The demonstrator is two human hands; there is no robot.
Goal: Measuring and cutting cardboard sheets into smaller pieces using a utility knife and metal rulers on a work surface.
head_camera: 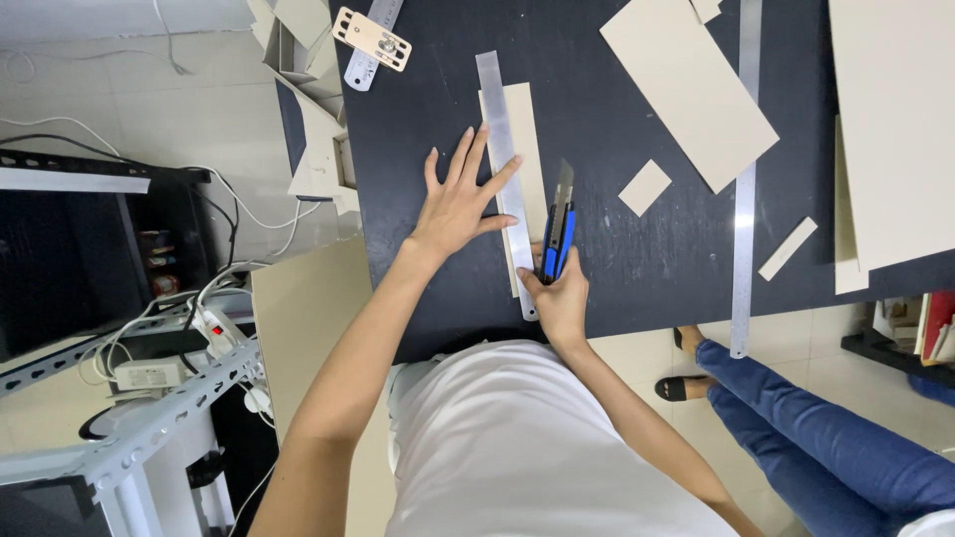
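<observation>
Our left hand [460, 204] lies flat with its fingers spread, pressing on a short steel ruler [505, 174] so that it cannot slide. Our right hand [559, 298] is closed around the blue and black handle of a utility knife [557, 231], whose blade points away from us and sits against the ruler's right edge, as we judge it, so the straight edge guides the cut. Under the ruler lies a narrow strip of beige card [525, 149], which shows along the ruler's right side; it rests near the front of the dark bench [448, 89], just ahead of our body.

Further out, a large beige card sheet [688, 85] lies tilted near the far side, with a small square offcut [645, 187] just in front of it and a thin sliver [788, 249] off to the right. A long steel ruler [744, 179] runs between them from the far side, and its near end hangs over the front edge. Another big beige sheet [890, 129] covers the right end of the bench. At the far left corner a small beige plate with holes [372, 39] rests on another ruler, beside folded card shapes [308, 80] that hang over the edge.

Another person's legs in blue trousers [826, 447] and dark sandals show at the right, on the pale floor. At the left stand a metal rack [149, 418] and a power strip with white cables [214, 323]. We make out no labels or signs.
</observation>
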